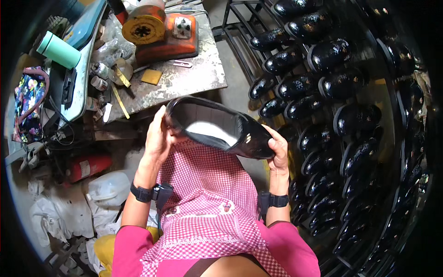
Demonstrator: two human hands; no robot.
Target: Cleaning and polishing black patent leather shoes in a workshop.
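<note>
Left grip: the left hand (158, 134) is closed around the heel end of a glossy black shoe (217, 127), fingers curled over the rim of its opening.
Right grip: the right hand (279, 148) is closed on the toe end of the same shoe, thumb along the side and fingers under the sole.
Shoe position: held in the air between both hands, above the pink checked apron (207, 198), opening turned up toward the camera; a pale insole shows inside. It rests on nothing.
Condition of the shoe: the upper looks fully formed and polished. Whether any fault is present cannot be told from this view.
Progress, as judged: this shoe appears to be under hand inspection and is not yet set down. The rack (332, 115) to the right already carries many like black shoes in rows, so much of the batch looks handled; how many remain cannot be told.
Wrists: a dark band with a small device sits on each forearm.
Table: a worn metal table (203, 74) stands ahead and to the left, well apart from the shoe, carrying an orange machine (161, 32), a yellow pad (151, 76), small bottles and scraps.
Other items left: a teal cup (58, 50), a flowered bag (26, 104), a red fire extinguisher (87, 167), a white jug (108, 189) and rags on the floor.
Obstructions: none between the hands and the rack; the table edge lies near the left hand.
</note>
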